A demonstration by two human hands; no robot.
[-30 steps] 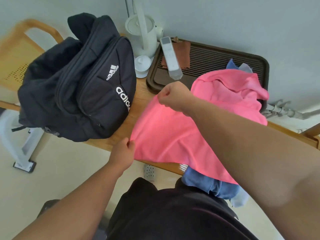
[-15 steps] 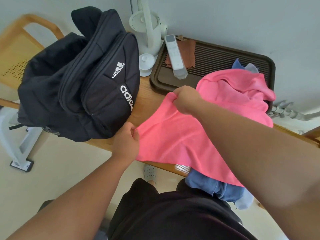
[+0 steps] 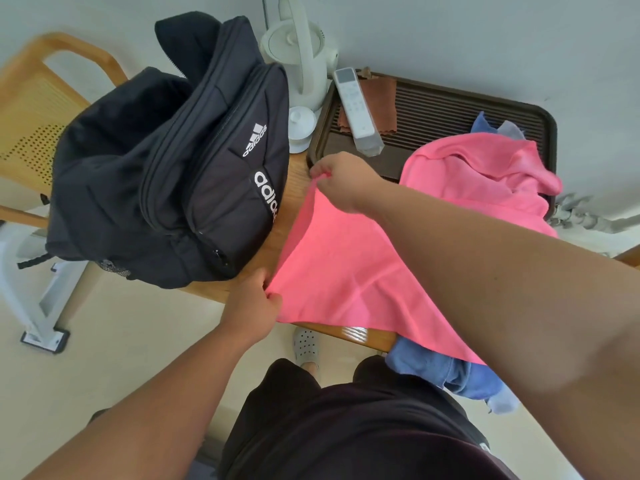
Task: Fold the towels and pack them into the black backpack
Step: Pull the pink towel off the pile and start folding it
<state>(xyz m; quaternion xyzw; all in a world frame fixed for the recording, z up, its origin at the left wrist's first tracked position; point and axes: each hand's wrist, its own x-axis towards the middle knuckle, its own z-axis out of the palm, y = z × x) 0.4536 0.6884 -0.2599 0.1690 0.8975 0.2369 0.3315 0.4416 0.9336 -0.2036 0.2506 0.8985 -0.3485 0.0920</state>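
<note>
A pink towel (image 3: pixel 349 268) lies spread across the wooden table (image 3: pixel 294 181), its far end bunched over the tray. My right hand (image 3: pixel 343 181) pinches the towel's far left corner, close to the backpack. At the table's front edge my left hand (image 3: pixel 254 303) pinches the near left corner. The black backpack (image 3: pixel 173 168) stands at the left with its top open, touching the table edge. A blue towel (image 3: pixel 443 372) hangs off the front edge beneath the pink one, and another bit of blue cloth (image 3: pixel 485 124) shows behind the pink heap.
A dark slatted tray (image 3: pixel 433 109) sits at the back with a white remote (image 3: pixel 356 109) and a brown cloth (image 3: pixel 381 98) on it. A white kettle (image 3: pixel 298 53) stands by the wall. A wooden chair (image 3: pixel 38 109) is behind the backpack at left.
Both hands have drawn the towel's left edge out toward the backpack, stretching it flatter. The right hand moved back and left from its place half a second ago.
</note>
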